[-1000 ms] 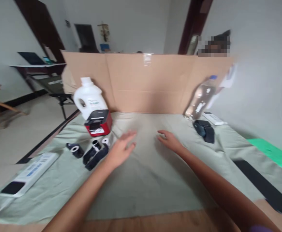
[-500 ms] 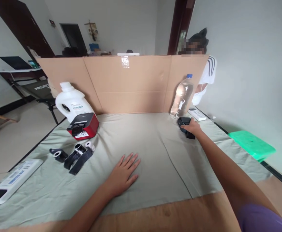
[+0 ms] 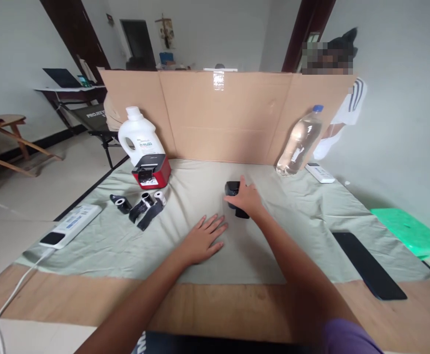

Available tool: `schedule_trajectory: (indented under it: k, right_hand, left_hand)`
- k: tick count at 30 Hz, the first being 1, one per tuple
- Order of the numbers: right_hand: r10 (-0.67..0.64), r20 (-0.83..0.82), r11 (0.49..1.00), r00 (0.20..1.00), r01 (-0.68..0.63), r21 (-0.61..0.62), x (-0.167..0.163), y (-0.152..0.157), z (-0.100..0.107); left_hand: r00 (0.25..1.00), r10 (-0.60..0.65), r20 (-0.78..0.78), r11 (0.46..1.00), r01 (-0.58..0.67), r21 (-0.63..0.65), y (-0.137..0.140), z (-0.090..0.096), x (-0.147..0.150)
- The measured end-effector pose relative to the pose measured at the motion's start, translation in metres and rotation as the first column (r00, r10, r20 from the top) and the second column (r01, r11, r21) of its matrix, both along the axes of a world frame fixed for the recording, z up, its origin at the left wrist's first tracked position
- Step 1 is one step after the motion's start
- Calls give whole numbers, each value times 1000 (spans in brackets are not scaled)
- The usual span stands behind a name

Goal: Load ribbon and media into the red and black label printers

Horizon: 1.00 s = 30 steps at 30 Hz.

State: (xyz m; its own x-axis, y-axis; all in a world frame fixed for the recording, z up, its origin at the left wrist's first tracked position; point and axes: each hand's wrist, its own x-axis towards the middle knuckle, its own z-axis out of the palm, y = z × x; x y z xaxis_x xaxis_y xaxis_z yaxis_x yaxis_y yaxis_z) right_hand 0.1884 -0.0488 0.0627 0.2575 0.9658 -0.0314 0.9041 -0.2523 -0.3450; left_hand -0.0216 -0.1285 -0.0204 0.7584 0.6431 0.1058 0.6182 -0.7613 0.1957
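Note:
My left hand (image 3: 204, 242) lies flat on the grey-green cloth (image 3: 196, 265), fingers spread and nothing in it. My right hand (image 3: 247, 199) is over a small black boxy device (image 3: 234, 189) near the middle of the cloth, with the thumb on its left side and a finger stretched upward. The hand covers much of the device, so its exact kind is unclear. To the left are black strips with small rolls (image 3: 144, 209) and a red and black box-shaped machine (image 3: 152, 172). A white jug with a handle (image 3: 143, 137) stands behind that machine.
A cardboard panel (image 3: 225, 118) stands along the back. A clear bottle with a blue cap (image 3: 299, 142) leans near it. White slab-like devices lie at left (image 3: 71, 226) and back right (image 3: 320, 173). A dark flat slab (image 3: 369, 265) lies at right. A person (image 3: 347, 98) is behind the panel.
My right hand has brought the black device from beside the bottle leftward to the middle of the cloth. The left hand stays flat. The view has shifted, showing the dark slab at right.

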Motion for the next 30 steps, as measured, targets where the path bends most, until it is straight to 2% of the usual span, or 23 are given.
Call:
schedule_trajectory:
  k: [3, 7, 11, 14, 16, 18, 20, 22, 26, 30]
  right_hand:
    - [-37, -37, 999, 999, 37, 16, -43, -4, -11]
    - [-67, -69, 993, 995, 73, 96, -61, -4, -28]
    - [-10, -255, 996, 967, 32, 85, -38, 9, -34]
    - [4, -400, 989, 917, 56, 136, -6, 25, -34]
    - [40, -464, 972, 885, 73, 222, 11, 33, -38]
    - [90, -541, 952, 836, 87, 293, 19, 38, -47]
    - [136, -597, 928, 790, 109, 356, 17, 39, -59]
    - [173, -620, 901, 765, 131, 413, 11, 37, -71]
    - [200, -640, 885, 742, 143, 443, 4, 31, -83]
    - [179, -630, 899, 756, 135, 417, 6, 30, -81]
  left_hand:
    - [1000, 12, 25, 1000, -12, -11, -2, 1, 1]
    - [996, 27, 81, 999, -24, -33, -4, 4, 1]
    - [989, 34, 143, 998, -26, -61, -8, 11, 0]
    - [958, 67, 279, 993, -36, -115, -8, 17, -4]
    - [896, 173, 408, 974, -93, -207, -1, 19, -6]
    - [787, 352, 506, 922, -199, -331, 15, 18, -5]
    - [672, 501, 546, 857, -294, -424, 38, 16, 0]
    - [619, 557, 554, 826, -340, -450, 61, 10, 8]
    - [679, 506, 532, 858, -333, -391, 87, -2, 20]
    - [773, 408, 487, 903, -263, -339, 84, -2, 17]
